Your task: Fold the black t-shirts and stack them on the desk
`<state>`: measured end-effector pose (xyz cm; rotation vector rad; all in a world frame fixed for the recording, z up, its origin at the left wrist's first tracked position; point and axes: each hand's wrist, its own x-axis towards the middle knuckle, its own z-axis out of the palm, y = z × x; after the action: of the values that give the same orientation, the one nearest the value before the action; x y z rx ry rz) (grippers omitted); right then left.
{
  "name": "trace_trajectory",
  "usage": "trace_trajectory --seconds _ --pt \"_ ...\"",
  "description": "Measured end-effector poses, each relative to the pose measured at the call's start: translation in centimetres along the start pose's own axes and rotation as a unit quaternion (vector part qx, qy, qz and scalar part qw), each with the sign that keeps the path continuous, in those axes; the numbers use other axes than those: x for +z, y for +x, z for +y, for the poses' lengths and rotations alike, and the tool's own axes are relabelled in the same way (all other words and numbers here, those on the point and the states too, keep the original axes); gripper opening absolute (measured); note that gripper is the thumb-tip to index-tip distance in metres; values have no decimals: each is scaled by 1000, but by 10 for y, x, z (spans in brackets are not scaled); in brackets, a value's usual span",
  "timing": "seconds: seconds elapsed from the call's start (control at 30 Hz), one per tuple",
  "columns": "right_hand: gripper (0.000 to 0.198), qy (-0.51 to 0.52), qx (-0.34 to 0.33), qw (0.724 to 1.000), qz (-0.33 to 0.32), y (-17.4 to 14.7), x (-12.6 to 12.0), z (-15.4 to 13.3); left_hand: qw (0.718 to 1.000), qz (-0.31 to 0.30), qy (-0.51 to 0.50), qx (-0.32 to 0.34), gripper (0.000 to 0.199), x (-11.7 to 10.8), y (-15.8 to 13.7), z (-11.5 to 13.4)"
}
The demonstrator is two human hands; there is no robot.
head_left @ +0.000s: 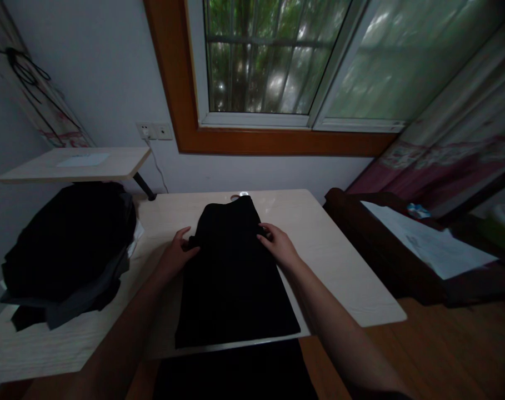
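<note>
A black garment (pixel 238 272) lies folded into a long panel on the light wooden table. It narrows toward the far end, and its kind is hard to make out in the dim light. My left hand (pixel 178 253) is at its left edge, thumb on top, with a small bunch of the cloth between thumb and fingers. On the opposite edge, my right hand (pixel 280 247) grips the cloth between thumb and forefinger, at about the same height. The fingers under the cloth are partly hidden.
To the left, a big pile of dark clothes (pixel 69 244) sits below a raised shelf (pixel 69 175). The table (pixel 339 266) ends at the right before a dark brown seat (pixel 385 244) with a white sheet (pixel 427 239). A socket with a cable (pixel 146 132) is on the wall.
</note>
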<state>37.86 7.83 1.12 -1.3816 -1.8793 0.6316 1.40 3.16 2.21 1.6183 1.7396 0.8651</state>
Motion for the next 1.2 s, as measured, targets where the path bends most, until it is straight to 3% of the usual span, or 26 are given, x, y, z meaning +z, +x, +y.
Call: trace_trajectory --seconds 0.2,0.33,0.5,0.63,0.77,0.9,1.07,1.2 --pt "48 -84 -60 994 25 -11 1 -6 999 17 24 19 71 1 -13 3" --pt "52 -90 -66 993 25 -12 0 -5 999 2 24 30 70 0 -18 4" --pt "43 -91 -89 992 12 -11 1 1 999 -2 26 24 69 -1 -15 1" --pt "34 -75 -89 993 -3 -12 0 3 998 -50 -19 20 65 -4 -12 -3" --pt "35 -27 -94 994 -42 -17 -4 -3 987 -119 -106 24 69 -15 -17 -6" --pt "35 -3 -99 993 -65 -23 -6 -11 979 -158 -129 25 71 -26 -24 -6" --pt "37 3 -89 995 -40 -22 -5 -12 981 -137 -138 18 71 -25 -27 -7" --pt "36 16 -85 996 23 -21 -3 -11 990 -96 -98 24 72 -17 -22 -13"
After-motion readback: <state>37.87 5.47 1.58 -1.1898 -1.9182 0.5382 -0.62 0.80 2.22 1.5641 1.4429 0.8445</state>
